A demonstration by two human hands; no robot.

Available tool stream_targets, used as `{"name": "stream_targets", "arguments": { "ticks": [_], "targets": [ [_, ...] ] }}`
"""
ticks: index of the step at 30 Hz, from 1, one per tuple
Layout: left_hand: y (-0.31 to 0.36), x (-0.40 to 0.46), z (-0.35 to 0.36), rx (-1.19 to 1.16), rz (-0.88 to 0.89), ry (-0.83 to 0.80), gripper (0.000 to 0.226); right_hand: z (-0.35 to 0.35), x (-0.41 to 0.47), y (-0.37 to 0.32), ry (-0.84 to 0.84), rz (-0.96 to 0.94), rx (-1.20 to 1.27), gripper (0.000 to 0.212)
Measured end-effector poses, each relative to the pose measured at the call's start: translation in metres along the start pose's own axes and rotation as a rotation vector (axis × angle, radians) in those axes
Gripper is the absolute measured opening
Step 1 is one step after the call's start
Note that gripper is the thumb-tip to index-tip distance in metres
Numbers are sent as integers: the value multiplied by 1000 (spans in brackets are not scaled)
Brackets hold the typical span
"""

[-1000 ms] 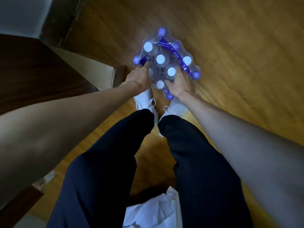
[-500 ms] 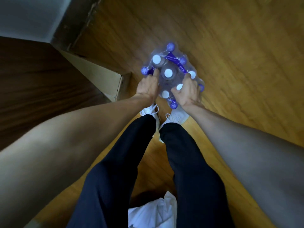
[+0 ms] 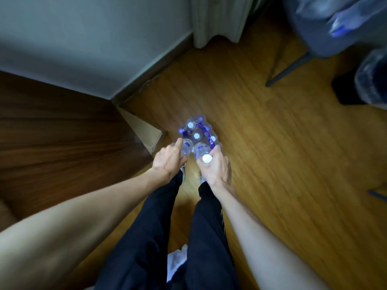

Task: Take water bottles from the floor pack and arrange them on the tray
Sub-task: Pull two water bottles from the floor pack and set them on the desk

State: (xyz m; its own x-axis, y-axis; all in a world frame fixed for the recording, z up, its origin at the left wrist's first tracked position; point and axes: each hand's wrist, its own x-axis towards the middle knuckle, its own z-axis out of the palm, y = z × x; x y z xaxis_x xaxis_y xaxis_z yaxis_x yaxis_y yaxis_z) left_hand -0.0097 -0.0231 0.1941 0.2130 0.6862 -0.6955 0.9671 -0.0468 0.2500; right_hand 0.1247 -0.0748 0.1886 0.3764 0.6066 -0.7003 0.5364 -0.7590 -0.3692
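A shrink-wrapped pack of water bottles [image 3: 196,132] with white caps and blue labels stands on the wooden floor in front of my feet. My right hand [image 3: 215,170] is shut on one clear bottle [image 3: 202,152], lifted out of the pack's near edge, its white cap towards me. My left hand [image 3: 170,160] grips a second bottle [image 3: 186,147] at the pack's near left corner, index finger stretched along it. No tray is in view.
A dark wooden cabinet [image 3: 58,132] fills the left, with a flat cardboard piece [image 3: 144,130] leaning at its foot. Grey wall and curtain [image 3: 217,19] lie behind. A chair leg [image 3: 287,70] and dark objects sit at upper right. White fabric [image 3: 178,258] shows between my legs.
The view has risen and pulled back from the pack. Both hands went from pressing into the pack's top to holding one bottle each, lifted from its near edge.
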Motion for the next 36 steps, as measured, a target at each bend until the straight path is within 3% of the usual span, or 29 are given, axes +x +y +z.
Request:
{"name": "stream_targets", "arguments": {
  "ticks": [8, 18, 28, 36],
  "targets": [
    [56, -177, -101, -93, -48, 231, 30, -108, -144, -52, -2, -250, 2, 39],
    [33, -350, -152, -294, -96, 569, 26, -161, -290, -100, -6, -738, -145, 37],
    [-44, -510, -167, -395, -220, 874, 23, -119, -424, -156, -106, -1123, -240, 34],
    [-146, -610, -130, -498, -500, 1017, 23, -25, -529, -210, -385, -1335, -281, 35]
  ]
}}
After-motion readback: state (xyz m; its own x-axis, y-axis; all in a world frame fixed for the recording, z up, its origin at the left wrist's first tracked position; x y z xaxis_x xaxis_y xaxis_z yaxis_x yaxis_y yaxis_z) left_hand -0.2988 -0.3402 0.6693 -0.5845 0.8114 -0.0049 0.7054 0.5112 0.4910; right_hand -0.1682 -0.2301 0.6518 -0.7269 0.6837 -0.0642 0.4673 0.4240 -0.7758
